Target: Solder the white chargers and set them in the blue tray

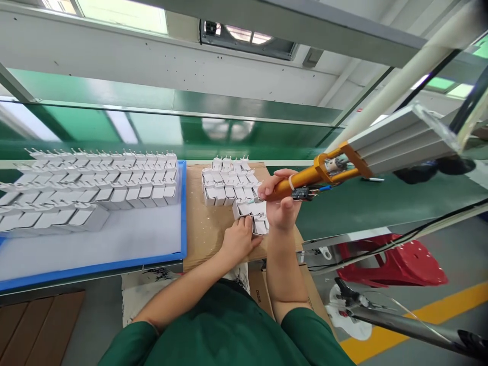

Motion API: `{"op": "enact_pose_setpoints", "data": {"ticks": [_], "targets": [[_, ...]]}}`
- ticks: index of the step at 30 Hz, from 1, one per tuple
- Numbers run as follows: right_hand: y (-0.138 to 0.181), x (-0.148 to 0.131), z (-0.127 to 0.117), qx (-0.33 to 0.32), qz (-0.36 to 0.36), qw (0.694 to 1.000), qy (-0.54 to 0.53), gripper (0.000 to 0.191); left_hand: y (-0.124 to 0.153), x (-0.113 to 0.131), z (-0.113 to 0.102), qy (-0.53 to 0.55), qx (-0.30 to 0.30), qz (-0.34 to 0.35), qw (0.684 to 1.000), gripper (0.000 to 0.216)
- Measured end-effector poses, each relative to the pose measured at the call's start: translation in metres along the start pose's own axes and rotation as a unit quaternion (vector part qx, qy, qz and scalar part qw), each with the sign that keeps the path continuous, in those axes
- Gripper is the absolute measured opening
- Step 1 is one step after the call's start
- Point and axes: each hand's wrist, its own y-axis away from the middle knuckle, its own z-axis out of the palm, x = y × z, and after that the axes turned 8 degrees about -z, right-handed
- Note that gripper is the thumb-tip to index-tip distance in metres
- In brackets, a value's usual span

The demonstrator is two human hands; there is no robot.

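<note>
My right hand (282, 199) is wrapped around a gold cylindrical tool (305, 179), its tip pointing down and left toward the white cases. A small black switch with wires (302, 193) sits on the tool's underside. My left hand (238, 238) has its fingers curled against a white plastic case (261, 225) at the near end of a small cluster; its fingertips are partly hidden. Behind it stand several similar white box-shaped cases (231, 185) with thin prongs on top, packed in rows on a brown board (204, 239).
To the left, a blue-rimmed tray (183, 203) holds many rows of white cases (122, 178). The tool joins a grey metal arm (404, 140) at upper right. A red stool (400, 262) and a metal stand (396, 323) are at the right.
</note>
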Motion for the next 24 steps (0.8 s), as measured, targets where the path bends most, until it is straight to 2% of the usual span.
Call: {"op": "enact_pose_setpoints", "data": {"ticks": [2,5,8,11,15,20,22,24], "targets": [[0.001,-0.001,0.0,-0.001,-0.002,1.0,-0.011,0.047,0.005,-0.007,-0.004,0.009,-0.004,0.01,1.0,0.048],[0.003,-0.003,-0.001,0.002,0.004,1.0,-0.019,0.047,0.02,-0.03,-0.015,0.043,-0.004,0.022,0.999,0.044],[0.004,-0.004,-0.002,0.003,0.019,1.0,-0.01,0.05,0.037,-0.061,-0.026,0.078,0.017,0.014,0.997,0.041],[0.004,-0.004,-0.001,0.005,0.017,1.0,-0.005,0.049,0.049,-0.083,-0.032,0.127,0.048,0.037,0.99,0.043],[0.002,-0.005,0.002,0.015,0.016,1.0,-0.002,0.049,0.052,-0.09,-0.031,0.219,0.071,0.052,0.972,0.049],[0.004,-0.015,0.009,0.001,0.023,1.0,-0.014,0.051,0.045,-0.089,-0.027,0.345,0.066,-0.01,0.936,0.039],[0.006,-0.02,0.011,0.002,0.019,1.0,-0.015,0.051,0.044,-0.09,-0.025,0.357,0.084,-0.02,0.93,0.028],[0.009,-0.026,0.014,-0.006,0.008,1.0,-0.022,0.051,0.046,-0.091,-0.022,0.326,0.114,-0.017,0.938,0.024]]}}
